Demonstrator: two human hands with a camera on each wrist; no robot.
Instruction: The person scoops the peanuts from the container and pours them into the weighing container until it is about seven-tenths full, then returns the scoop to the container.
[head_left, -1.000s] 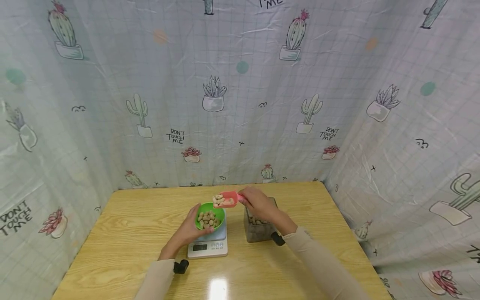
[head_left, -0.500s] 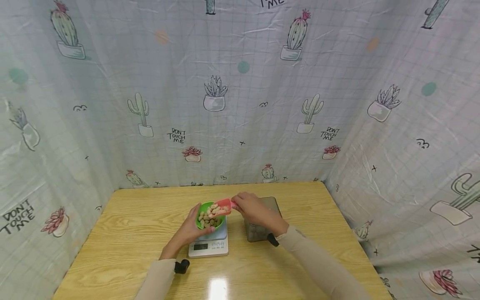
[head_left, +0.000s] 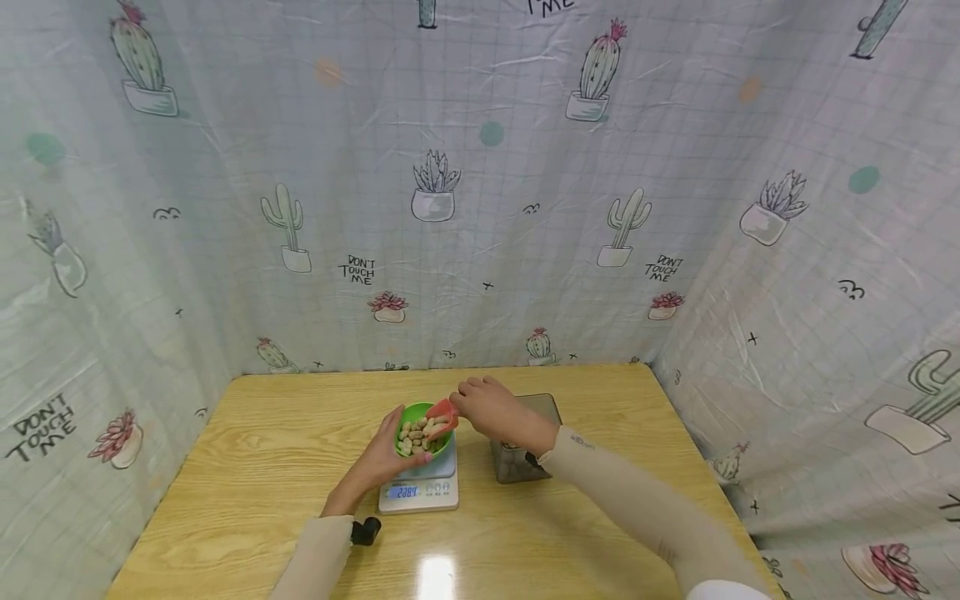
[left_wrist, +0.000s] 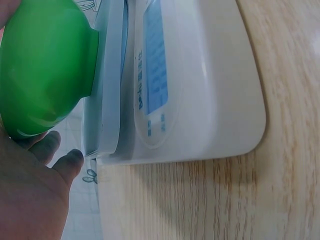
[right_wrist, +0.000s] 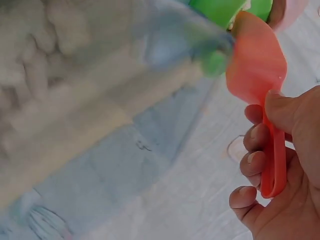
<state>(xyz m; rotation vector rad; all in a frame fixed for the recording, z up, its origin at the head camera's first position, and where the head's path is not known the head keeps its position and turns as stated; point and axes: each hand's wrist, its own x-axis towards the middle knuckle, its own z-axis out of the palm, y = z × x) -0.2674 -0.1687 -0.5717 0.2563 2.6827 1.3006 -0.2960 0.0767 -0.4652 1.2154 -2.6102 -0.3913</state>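
Note:
A green bowl (head_left: 411,410) filled with unshelled peanuts (head_left: 415,435) rests on a white kitchen scale (head_left: 444,497), whose display is lit. My left hand (head_left: 381,458) holds the bowl from the left, its thumb along the near side; the left wrist view shows the fingers beside the bowl's wall. A red scoop (right_wrist: 257,60) is tipped over the bowl's right side, with peanuts at its mouth. My right hand (head_left: 491,408) grips the scoop's handle, fingers curled round it in the right wrist view.
To the right of the scale stands a clear square container (head_left: 546,405) with peanuts inside, partly behind my right forearm. The wooden table (head_left: 285,450) is backed and flanked by a cactus-print curtain (head_left: 480,250).
My right hand has moved left and brought the scoop down to the bowl, tilting it so peanuts slide out. The scale's display has lit up. My left hand stays on the bowl.

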